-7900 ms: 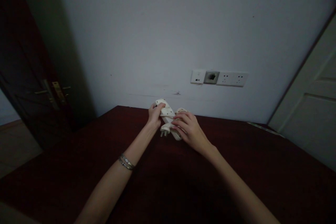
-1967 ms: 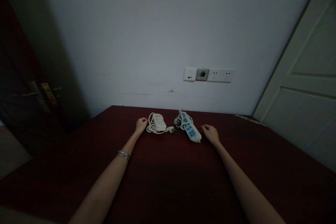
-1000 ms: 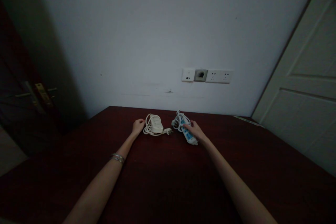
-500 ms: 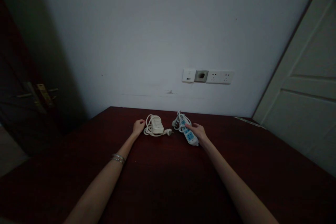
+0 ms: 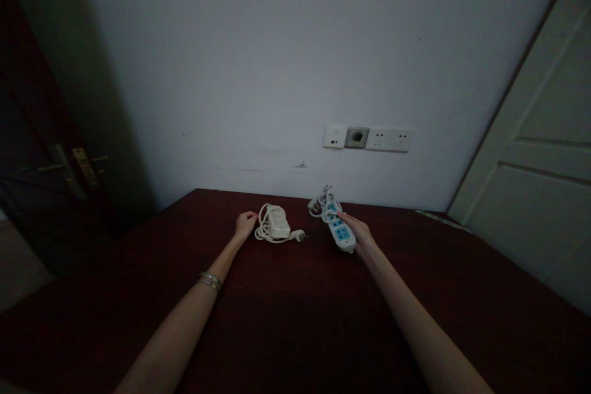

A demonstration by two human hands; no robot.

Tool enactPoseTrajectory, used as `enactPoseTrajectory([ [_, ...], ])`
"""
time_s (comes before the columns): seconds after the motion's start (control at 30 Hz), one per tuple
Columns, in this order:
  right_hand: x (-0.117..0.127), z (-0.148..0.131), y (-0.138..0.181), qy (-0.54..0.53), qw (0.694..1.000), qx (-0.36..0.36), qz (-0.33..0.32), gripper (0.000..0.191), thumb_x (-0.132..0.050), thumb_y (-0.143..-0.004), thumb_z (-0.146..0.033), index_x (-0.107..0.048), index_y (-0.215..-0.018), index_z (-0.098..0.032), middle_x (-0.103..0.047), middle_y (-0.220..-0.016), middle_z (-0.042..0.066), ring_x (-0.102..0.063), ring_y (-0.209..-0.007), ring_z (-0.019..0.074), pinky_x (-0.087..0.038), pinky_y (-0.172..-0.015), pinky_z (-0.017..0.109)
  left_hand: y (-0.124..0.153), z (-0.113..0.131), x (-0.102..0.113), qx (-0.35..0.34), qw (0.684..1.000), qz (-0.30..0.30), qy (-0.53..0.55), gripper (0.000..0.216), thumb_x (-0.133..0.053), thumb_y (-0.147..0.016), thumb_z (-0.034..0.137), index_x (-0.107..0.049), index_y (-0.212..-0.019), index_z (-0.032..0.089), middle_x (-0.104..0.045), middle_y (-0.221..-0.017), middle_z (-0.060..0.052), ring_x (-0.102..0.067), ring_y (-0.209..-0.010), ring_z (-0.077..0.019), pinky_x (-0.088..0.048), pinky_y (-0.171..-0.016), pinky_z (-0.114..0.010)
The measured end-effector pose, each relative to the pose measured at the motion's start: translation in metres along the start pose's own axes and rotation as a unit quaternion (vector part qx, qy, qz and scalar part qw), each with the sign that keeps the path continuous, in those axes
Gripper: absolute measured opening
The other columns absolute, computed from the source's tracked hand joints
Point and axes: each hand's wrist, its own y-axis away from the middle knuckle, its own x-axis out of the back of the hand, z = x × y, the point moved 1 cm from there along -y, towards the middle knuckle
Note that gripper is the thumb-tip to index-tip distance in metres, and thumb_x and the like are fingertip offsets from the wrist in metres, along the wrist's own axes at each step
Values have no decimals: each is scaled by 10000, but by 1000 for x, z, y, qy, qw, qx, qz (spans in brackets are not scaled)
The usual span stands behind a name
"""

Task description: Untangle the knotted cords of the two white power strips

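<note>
My right hand [image 5: 359, 233] grips a white power strip with blue sockets [image 5: 342, 233] by its right side, thumb on top. Its white cord is bundled around the far end, where a plug [image 5: 313, 204] sticks out to the left. A cream-white power strip [image 5: 279, 222] lies on the table left of it, its cord looped about its left side and its plug [image 5: 299, 235] pointing right. Just left of that cord rests my left hand [image 5: 245, 224], fingers curled in and nothing visible in them.
The dark red table [image 5: 286, 308] meets a pale wall [image 5: 258, 74] at the back. Wall sockets [image 5: 388, 140] and a grey outlet plate [image 5: 357, 137] are set above its far edge. A white door [image 5: 545, 154] stands at right, a dark door with a handle [image 5: 53, 167] at left.
My right hand has moved slightly right with the blue-socketed power strip, which now looks raised and turned a little. My left hand and the cream power strip stay put; the view shifts slightly.
</note>
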Motion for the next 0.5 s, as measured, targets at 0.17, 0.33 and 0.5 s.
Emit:
enactPoseTrajectory([
  [0.17,1,-34,9,-38,998,32,-48,405,-643,-746,-370,-615,-1054,-110,-652,-1093,125,-673,-833,206,-542,-615,243,8,24,6,28,994,50,92,216,-420,-682,207,-612,-719,115,-633,-642,-57,-586,-563,-131,-450,-529,-219],
  [0.33,-2,-66,28,-61,991,52,-108,364,-568,-775,-380,-617,-1033,-129,-663,-1072,106,-661,-887,215,-535,-691,268,8,87,31,1,982,59,180,252,-428,-693,226,-587,-843,99,-627,-717,-64,-566,-558,-104,-446,-502,-201],
  [0.5,-8,-91,52,-118,974,65,-180,336,-605,-725,-373,-622,-971,-145,-684,-997,94,-641,-952,237,-510,-809,316,39,174,40,-73,965,-32,251,247,-530,-672,219,-600,-885,116,-640,-797,-64,-618,-671,-142,-499,-563,-243],
])
